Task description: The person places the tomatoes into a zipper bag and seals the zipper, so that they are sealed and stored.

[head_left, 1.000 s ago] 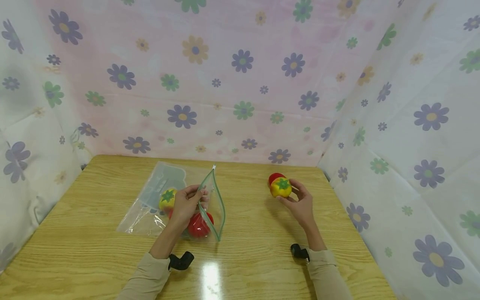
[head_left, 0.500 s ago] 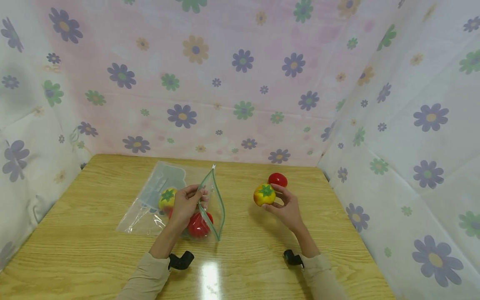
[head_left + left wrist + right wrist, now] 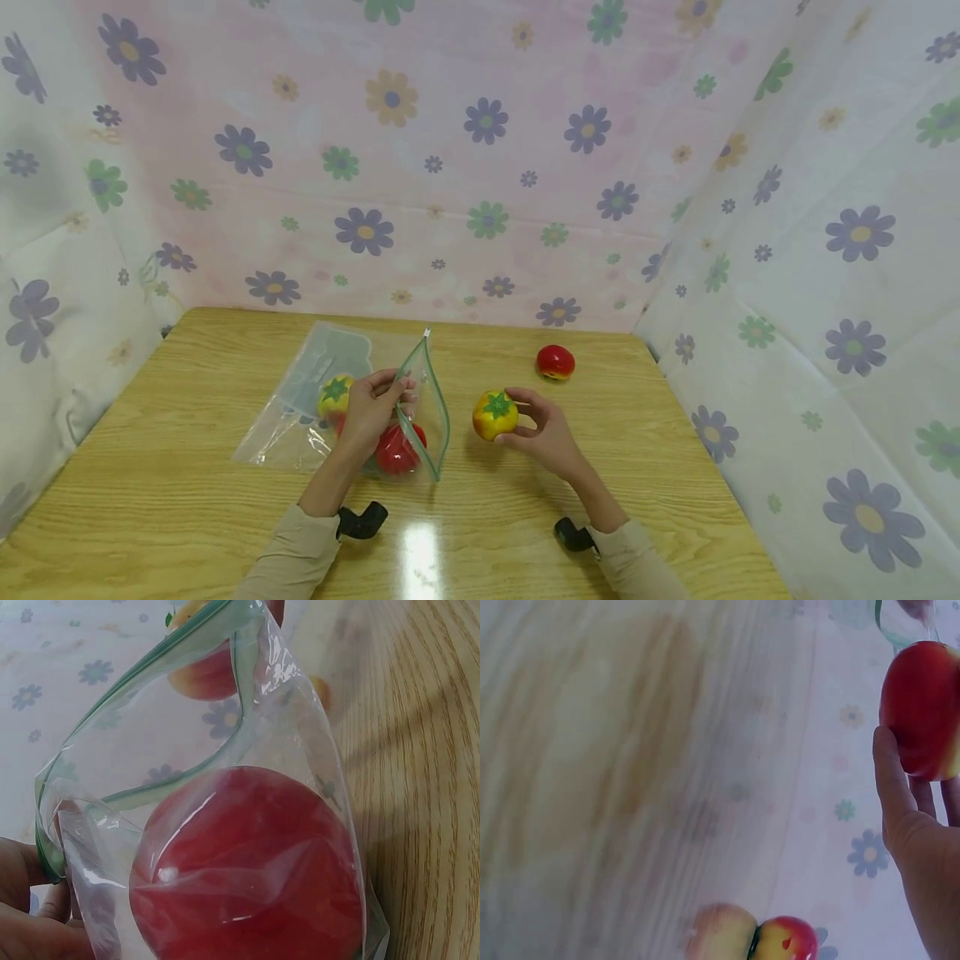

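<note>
My left hand point(image 3: 375, 408) pinches the edge of a clear zip bag point(image 3: 281, 433) with a green seal, and the bag's mouth gapes toward the right. Inside the bag are a yellow toy fruit with a green star-shaped top point(image 3: 332, 396) and a round red toy fruit point(image 3: 396, 450), large in the left wrist view point(image 3: 247, 862). Just right of the mouth, my right hand point(image 3: 546, 433) holds a yellow-and-red toy fruit with a green leafy top point(image 3: 495, 415) between thumb and fingers, above the table. Its red underside point(image 3: 922, 709) shows in the right wrist view.
A shiny red toy fruit point(image 3: 555, 362) lies toward the table's back right. Wood-grain table point(image 3: 480, 533) lies under everything, with flowered cloth point(image 3: 450, 183) behind and at both sides. Each wrist carries a black mount point(image 3: 363, 521).
My right hand has carried the yellow-and-red toy fruit left and nearer to me, toward the bag's mouth. The red toy fruit behind it has come into full view. My left hand stays put.
</note>
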Motion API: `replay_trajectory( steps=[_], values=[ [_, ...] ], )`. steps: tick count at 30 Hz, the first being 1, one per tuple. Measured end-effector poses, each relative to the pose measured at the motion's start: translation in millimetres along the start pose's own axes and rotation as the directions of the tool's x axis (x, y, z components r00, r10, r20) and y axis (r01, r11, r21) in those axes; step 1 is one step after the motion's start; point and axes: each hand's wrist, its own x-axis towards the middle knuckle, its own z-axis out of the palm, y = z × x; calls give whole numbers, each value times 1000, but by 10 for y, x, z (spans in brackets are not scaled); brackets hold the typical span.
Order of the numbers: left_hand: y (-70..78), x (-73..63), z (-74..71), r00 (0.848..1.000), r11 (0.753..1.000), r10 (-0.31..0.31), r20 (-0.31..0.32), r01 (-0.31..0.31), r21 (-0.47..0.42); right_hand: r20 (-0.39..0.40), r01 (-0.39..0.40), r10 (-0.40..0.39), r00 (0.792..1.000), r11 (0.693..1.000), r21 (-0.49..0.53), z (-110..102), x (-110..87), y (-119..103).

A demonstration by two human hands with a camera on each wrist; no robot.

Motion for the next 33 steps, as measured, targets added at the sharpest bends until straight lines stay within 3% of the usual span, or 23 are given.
replay_trajectory(
  steps=[9,18,24,33],
  values=[
    [10,19,11,1000,1000,-9,2,9,11,97,-16,14,995,1000,14,234,33,-81],
    [17,24,2,1000,1000,-10,-5,10,25,216,3,-12,976,999,43,502,126,-215],
    [9,11,0,1000,1000,-2,-4,3,30,252,-4,-9,968,999,52,577,150,-190],
    [-4,-6,9,1000,1000,-8,6,7,26,303,-70,68,951,998,-6,631,157,-217]
  ],
)
